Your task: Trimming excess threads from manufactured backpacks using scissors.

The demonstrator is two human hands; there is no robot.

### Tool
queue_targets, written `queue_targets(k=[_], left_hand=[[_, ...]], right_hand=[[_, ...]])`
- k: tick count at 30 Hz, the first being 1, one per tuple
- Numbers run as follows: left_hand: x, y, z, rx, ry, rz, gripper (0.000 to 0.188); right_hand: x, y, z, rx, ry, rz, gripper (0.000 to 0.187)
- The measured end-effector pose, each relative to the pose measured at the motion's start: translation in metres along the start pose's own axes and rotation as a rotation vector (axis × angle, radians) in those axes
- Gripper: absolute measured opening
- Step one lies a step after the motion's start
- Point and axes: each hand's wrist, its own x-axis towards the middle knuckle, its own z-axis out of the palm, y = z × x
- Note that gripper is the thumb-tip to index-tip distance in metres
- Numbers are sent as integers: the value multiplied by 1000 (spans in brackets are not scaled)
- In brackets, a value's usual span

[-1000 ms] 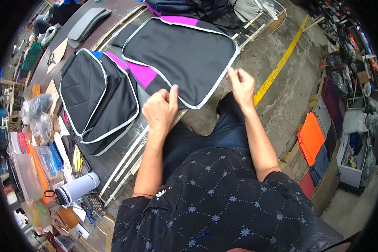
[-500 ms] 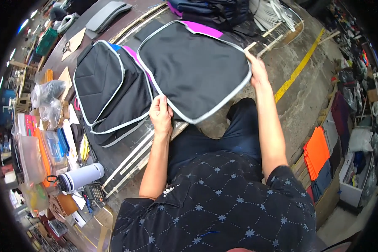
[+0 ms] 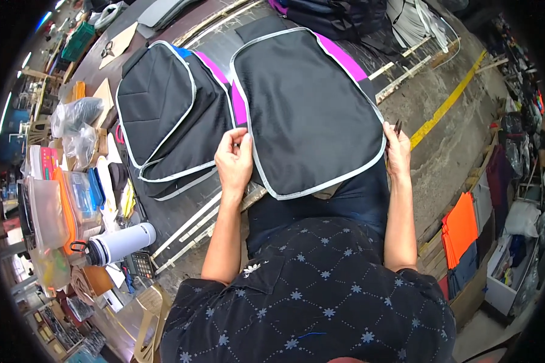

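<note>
A black fabric panel [image 3: 306, 115] with grey edge binding and magenta side pieces lies in front of me, its near edge over my lap. At its left edge my left hand [image 3: 235, 162] pinches the binding between thumb and fingers. My right hand [image 3: 398, 154] is closed at the panel's right edge, by the lower corner. A small dark pointed tool [image 3: 398, 126], perhaps thread snips, sticks up out of that hand; most of it is hidden. Left of the panel lies a similar black bag piece [image 3: 163, 115] with grey binding, folded over on the table.
On the left side of the dark table [image 3: 142, 209] are a lavender bottle [image 3: 124, 243], a calculator [image 3: 142, 264], plastic bags [image 3: 79, 121] and scissors [image 3: 107, 48]. A dark bag [image 3: 333, 21] and white straps [image 3: 413, 24] lie at the back. Orange fabric [image 3: 459, 230] hangs at right.
The panel has come down nearer to my lap and been straightened. My right hand has moved down along with its edge, and the dark tool tip now shows.
</note>
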Motion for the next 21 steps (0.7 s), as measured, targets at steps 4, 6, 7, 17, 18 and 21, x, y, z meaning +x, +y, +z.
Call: queue_targets(k=[4,6,7,17,18,21], left_hand=[[44,34,-1,495,-17,69,47],[67,62,8,700,-66,25,57],[79,68,14,745,-84,24,60],[55,23,42,-876,-2,72,29],[41,33,47,-920,9,69,29],[7,33,60,-941,-51,61,26]], right_hand=[[-9,-14,9,-163,41,-143,24],[-13,-11,5,-310,123,-179,33],[-19,-1,1,-343,183,-252,38],[-4,-53,20,-504,236,-816,12],[13,-78,19,-522,239,-862,11],[81,-159,28,-853,319,-1255,26]])
